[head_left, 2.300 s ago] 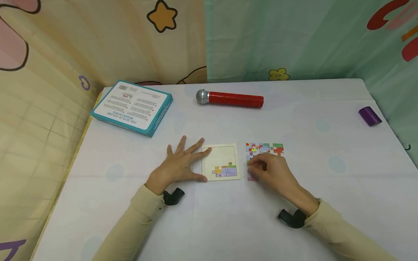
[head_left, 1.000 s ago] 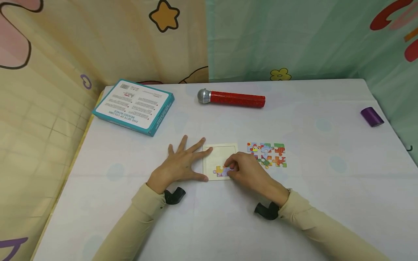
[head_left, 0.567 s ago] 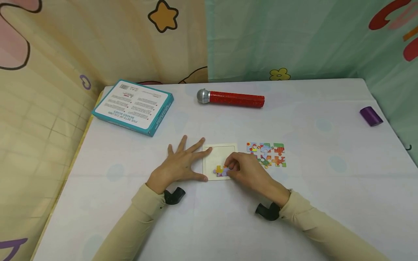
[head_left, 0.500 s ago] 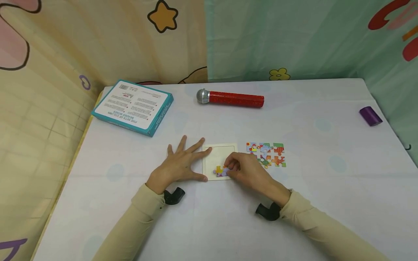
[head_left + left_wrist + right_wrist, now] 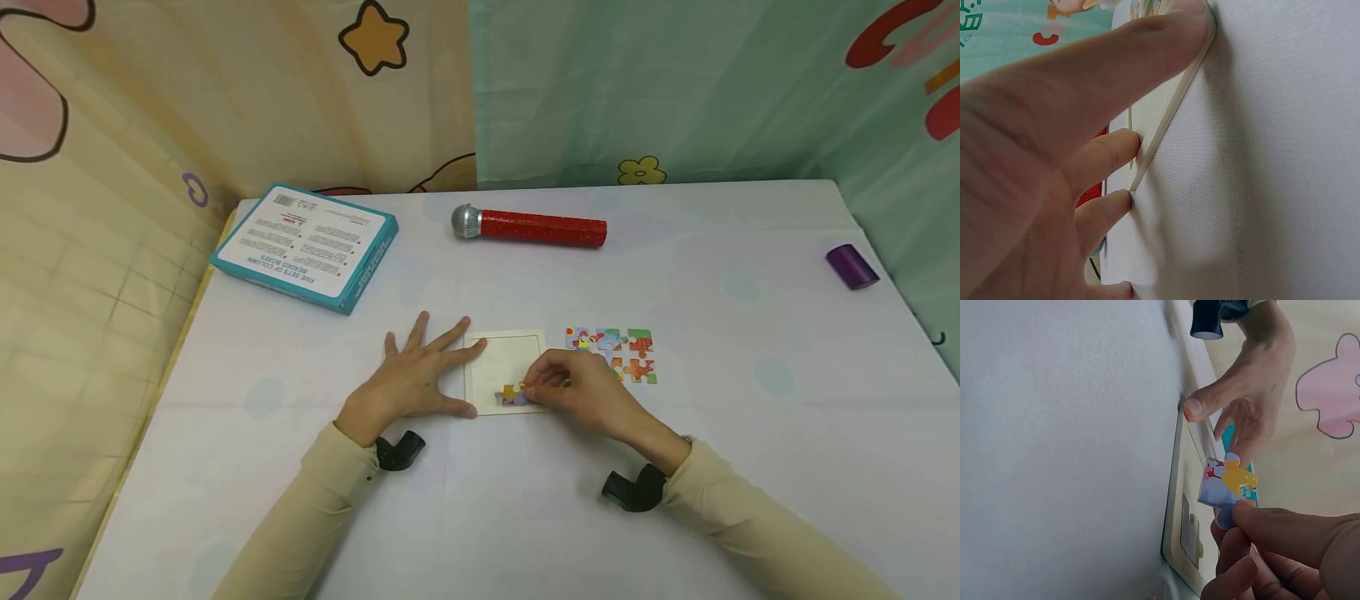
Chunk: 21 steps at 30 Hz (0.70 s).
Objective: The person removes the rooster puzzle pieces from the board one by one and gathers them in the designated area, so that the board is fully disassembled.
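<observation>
My right hand [image 5: 588,390] pinches a jigsaw piece [image 5: 1217,484] between thumb and fingers, just over the lower right part of a pale square puzzle tray [image 5: 501,357]. The piece is lilac and yellow with a red patch, and it stands tilted, clear of the tray in the right wrist view. Another piece [image 5: 1190,531] lies flat in the tray's corner; the right hand hides it in the head view. My left hand [image 5: 408,375] is spread wide at the tray's left side, its thumb and index finger resting on the rim.
Several loose jigsaw pieces [image 5: 640,343] lie in rows right of the tray, partly behind the right hand. Farther back are a teal box [image 5: 303,246] and a red microphone [image 5: 542,227]. A purple cylinder [image 5: 852,267] lies near the table's right edge.
My right hand moved left from the loose pieces to the tray, then took hold of the yellow and lilac piece there. It now tilts that piece up and sits slightly farther right. Left hand unchanged.
</observation>
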Motion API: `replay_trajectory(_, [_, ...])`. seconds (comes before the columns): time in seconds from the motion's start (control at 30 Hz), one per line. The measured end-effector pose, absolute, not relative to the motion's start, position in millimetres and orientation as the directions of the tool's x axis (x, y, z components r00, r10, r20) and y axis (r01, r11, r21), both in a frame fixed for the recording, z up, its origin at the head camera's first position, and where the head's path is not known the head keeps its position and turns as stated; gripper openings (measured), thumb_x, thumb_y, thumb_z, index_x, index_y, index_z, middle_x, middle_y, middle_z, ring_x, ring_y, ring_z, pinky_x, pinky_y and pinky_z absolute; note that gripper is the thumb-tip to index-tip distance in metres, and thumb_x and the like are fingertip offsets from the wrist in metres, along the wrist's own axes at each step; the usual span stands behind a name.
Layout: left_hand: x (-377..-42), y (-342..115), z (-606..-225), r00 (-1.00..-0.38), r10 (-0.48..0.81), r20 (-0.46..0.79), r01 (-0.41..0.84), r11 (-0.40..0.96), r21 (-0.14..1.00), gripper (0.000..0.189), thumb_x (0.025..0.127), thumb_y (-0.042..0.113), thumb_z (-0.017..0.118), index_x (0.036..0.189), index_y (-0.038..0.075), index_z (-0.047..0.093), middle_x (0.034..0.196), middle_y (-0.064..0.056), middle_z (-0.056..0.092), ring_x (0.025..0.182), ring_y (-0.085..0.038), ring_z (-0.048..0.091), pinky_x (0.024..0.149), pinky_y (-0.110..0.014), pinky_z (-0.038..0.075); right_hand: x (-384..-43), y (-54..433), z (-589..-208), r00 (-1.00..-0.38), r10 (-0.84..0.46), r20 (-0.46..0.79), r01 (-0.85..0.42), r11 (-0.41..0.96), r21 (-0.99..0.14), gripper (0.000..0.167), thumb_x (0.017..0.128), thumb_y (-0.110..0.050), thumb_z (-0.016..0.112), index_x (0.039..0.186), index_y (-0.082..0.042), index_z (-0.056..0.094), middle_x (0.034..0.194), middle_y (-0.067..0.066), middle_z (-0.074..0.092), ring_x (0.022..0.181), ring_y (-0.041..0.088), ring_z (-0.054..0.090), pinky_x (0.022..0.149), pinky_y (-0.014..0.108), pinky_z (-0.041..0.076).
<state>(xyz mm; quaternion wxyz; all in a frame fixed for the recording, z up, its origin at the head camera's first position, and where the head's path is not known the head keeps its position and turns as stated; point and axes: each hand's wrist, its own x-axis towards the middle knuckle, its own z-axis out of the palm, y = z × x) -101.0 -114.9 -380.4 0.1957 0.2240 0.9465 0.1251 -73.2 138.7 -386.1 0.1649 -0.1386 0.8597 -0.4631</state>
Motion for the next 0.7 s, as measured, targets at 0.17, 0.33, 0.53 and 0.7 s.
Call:
replay_trajectory(0.17, [-101, -115, -381, -0.823, 0.475, -0.312, 0.376, 0.866, 0.329, 0.092, 0.071, 0.057, 0.082, 0.150, 0.032, 0.041, 0.164, 0.002, 0.015, 0.145, -0.050, -0.002, 0.100, -0.081, 0.007, -71, 154, -384, -0.911, -0.349, -0.220, 0.002, 0.529, -0.848, 0.008, 0.085, -0.016, 0.077, 0.090, -0.017, 0.071, 0.084, -0.003, 0.070, 0.075, 0.015, 0.065, 0.064, 0.029, 0.054])
replay_trajectory(0.33, [-101, -115, -381, -0.822, 0.478, -0.310, 0.376, 0.864, 0.335, 0.093, 0.071, 0.056, 0.082, 0.150, 0.031, 0.041, 0.164, 0.002, 0.014, 0.145, -0.050, -0.003, 0.100, -0.081, 0.006, -67, 173, -384, -0.915, -0.307, -0.261, 0.067, 0.522, -0.850, 0.010, 0.085, -0.014, 0.077, 0.093, -0.013, 0.071, 0.086, 0.001, 0.070, 0.077, 0.018, 0.067, 0.067, 0.029, 0.056])
replay_trajectory(0.53, [-101, -115, -380, -0.820, 0.478, -0.314, 0.379, 0.865, 0.329, 0.093, 0.071, 0.056, 0.082, 0.150, 0.031, 0.040, 0.164, 0.002, 0.014, 0.146, -0.050, -0.002, 0.101, -0.081, 0.007, -62, 202, -381, -0.931, -0.254, -0.264, 0.064, 0.596, -0.800, 0.012, 0.087, -0.019, 0.075, 0.097, -0.013, 0.072, 0.089, 0.000, 0.070, 0.083, 0.016, 0.065, 0.073, 0.026, 0.052])
replay_trajectory(0.7, [-100, -114, -380, -0.820, 0.480, -0.312, 0.378, 0.863, 0.334, 0.093, 0.071, 0.056, 0.082, 0.150, 0.031, 0.041, 0.164, 0.002, 0.014, 0.146, -0.050, -0.002, 0.101, -0.081, 0.007, -56, 224, -379, -0.929, -0.235, -0.286, 0.089, 0.608, -0.789, 0.017, 0.088, -0.022, 0.075, 0.101, -0.011, 0.072, 0.091, 0.001, 0.070, 0.086, 0.017, 0.065, 0.073, 0.024, 0.052])
